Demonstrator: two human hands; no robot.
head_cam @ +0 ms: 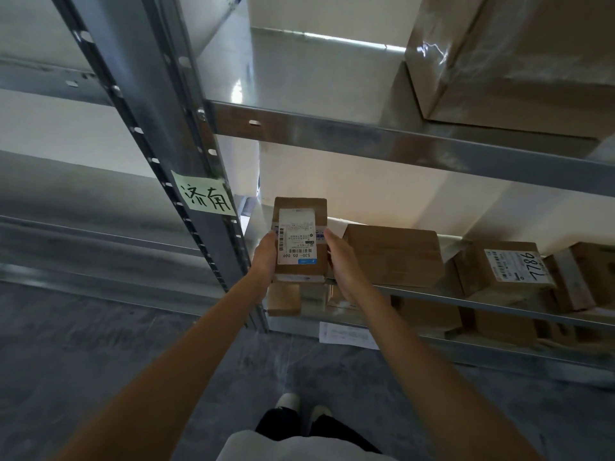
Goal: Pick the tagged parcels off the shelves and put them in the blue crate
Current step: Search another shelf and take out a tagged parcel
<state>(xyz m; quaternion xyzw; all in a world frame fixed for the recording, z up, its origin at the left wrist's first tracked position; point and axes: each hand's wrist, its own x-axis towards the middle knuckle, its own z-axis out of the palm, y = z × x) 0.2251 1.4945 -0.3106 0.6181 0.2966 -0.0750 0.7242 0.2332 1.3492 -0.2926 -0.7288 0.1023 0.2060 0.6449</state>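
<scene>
Filling most of the view, one galvanised steel rack [366,134] carries three shelf levels, its slotted upright [186,181] bearing one pale green note [206,196] with two handwritten characters. On the top level sits one large carton [519,61] under glossy wrap. The middle level [432,291] holds three more cartons in a row: a plain brown carton [394,254], then a labelled carton [506,269] marked 7786 in pen, then a taped carton [585,277] cut off by the frame edge. Several further boxes on the bottom level are blurred and cannot be counted. Both bare arms reach forward and up from the bottom of the frame. Between the hands, in front of the middle shelf's left end, is one small parcel [299,241] with a white shipping label facing the camera. The left hand [266,254] grips its left edge, fingers curled behind; the right hand [342,261] grips its right edge, thumb on the front.
</scene>
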